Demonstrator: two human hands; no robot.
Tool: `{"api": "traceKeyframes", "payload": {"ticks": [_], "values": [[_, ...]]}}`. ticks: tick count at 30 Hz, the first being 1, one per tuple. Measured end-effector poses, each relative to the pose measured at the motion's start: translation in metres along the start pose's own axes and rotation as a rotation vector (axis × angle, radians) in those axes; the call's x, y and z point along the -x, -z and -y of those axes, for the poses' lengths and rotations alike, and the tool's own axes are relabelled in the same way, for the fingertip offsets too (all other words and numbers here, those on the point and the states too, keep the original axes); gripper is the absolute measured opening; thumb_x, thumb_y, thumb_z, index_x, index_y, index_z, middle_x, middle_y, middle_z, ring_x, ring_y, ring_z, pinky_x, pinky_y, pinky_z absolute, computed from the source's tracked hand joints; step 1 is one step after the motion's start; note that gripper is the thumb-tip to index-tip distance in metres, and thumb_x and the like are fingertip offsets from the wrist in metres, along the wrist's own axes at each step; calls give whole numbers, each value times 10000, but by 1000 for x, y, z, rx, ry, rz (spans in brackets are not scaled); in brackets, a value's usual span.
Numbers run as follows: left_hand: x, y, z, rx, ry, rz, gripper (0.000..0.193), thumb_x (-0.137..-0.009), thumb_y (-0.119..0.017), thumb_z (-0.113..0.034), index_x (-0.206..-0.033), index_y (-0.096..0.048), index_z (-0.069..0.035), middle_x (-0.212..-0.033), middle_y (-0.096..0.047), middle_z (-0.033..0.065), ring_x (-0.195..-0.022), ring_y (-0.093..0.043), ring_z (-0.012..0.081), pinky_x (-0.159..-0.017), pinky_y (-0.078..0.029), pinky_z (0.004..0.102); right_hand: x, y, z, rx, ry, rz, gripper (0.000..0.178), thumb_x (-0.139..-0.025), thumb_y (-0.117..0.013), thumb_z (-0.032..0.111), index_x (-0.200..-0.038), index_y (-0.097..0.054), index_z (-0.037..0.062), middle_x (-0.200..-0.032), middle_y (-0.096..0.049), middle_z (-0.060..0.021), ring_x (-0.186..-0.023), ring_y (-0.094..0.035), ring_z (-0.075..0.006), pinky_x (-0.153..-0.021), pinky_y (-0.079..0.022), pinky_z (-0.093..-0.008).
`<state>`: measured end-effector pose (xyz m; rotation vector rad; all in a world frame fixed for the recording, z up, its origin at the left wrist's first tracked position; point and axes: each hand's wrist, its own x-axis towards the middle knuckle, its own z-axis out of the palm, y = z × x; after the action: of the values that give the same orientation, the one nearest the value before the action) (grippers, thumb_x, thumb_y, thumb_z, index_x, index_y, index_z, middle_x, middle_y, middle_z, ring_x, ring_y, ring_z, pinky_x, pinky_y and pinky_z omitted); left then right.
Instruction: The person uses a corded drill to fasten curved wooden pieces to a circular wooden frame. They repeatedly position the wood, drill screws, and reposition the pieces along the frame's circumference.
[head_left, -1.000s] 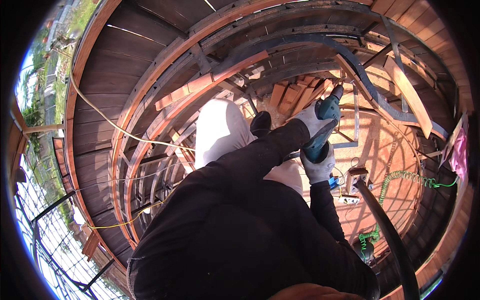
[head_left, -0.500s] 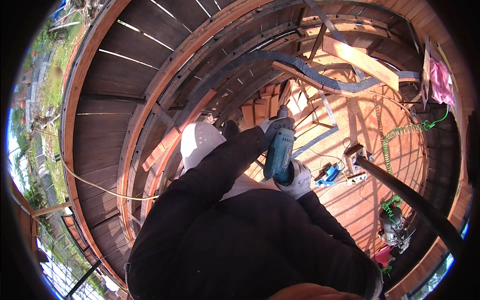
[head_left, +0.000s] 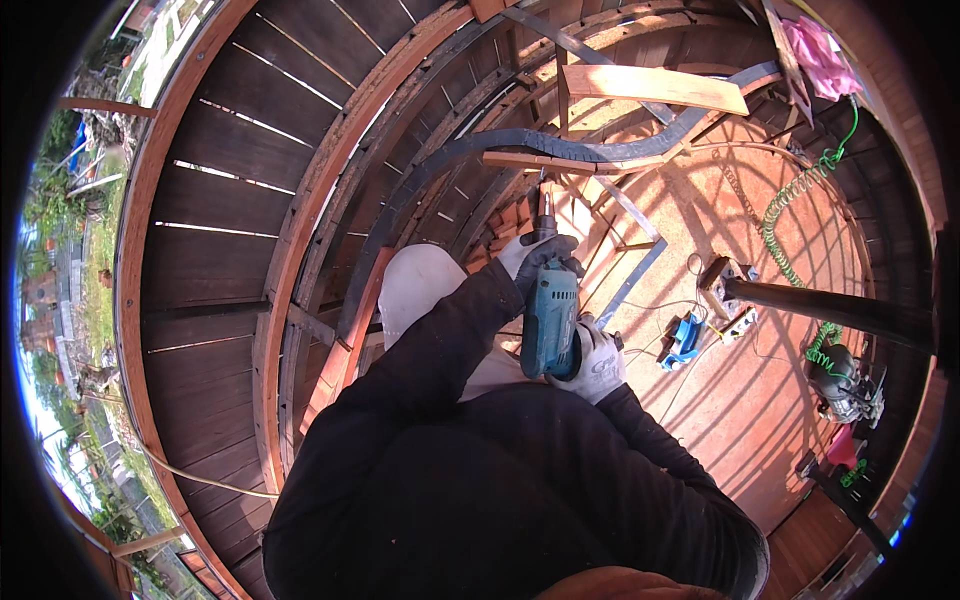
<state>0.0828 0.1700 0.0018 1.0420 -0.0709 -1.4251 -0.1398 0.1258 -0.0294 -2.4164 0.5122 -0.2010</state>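
Two-handed hold on a power drill beneath a curved strip

The teal power drill (head_left: 550,318) lies in front of the person's torso, its nose pointing away toward the curved dark strip (head_left: 600,150). The gloved left hand (head_left: 538,258) is wrapped around the front of the body, just behind the chuck (head_left: 546,222); the gloved right hand (head_left: 597,362) is curled around the rear handle, its trigger finger hidden. Whether the tip touches anything cannot be told. Short wood pieces (head_left: 512,222) lie beyond the left hand; a blue tool (head_left: 682,340) and a black pole (head_left: 830,305) stand to the right, near a green coiled hose (head_left: 775,225). For good control, the front hand should probably steer while the rear hand bears the push, both in line with the drill's axis; glove fabric is best kept clear of the chuck, and loose cables (head_left: 665,303) away from the feet
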Motion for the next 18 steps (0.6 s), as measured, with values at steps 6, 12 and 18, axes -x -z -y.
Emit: {"api": "traceKeyframes", "payload": {"ticks": [6, 12, 18], "values": [[-8, 11, -1, 2, 37, -37, 199, -848, -726, -199, -916, -636, -35, -790, -682, 101, -663, -661, 175, -623, -549, 302, -4, -21, 10, 26, -6, -56, 761, -541, -837, 410, -1132, -552, 26, -1031, -601, -151, -888, -627, -351, -806, -492, -443], [-16, 27, -9, -21, 52, -30, 186, -825, -735, -169, -881, -653, -12, -799, -689, 120, -655, -661, 181, -615, -551, 301, -15, -23, 31, 3, -119, -8, 746, -561, -810, 414, -1136, -537, 26, -1025, -598, -161, -898, -618, -359, -816, -478, -454], [-18, 27, -12, 16, 78, -44, 154, -820, -732, -132, -872, -646, -16, -787, -685, 113, -638, -658, 185, -597, -549, 305, -16, -32, 30, -52, -148, -10, 754, -565, -801, 418, -1148, -531, 23, -1037, -593, -169, -915, -611, -363, -826, -468, -468]]}}
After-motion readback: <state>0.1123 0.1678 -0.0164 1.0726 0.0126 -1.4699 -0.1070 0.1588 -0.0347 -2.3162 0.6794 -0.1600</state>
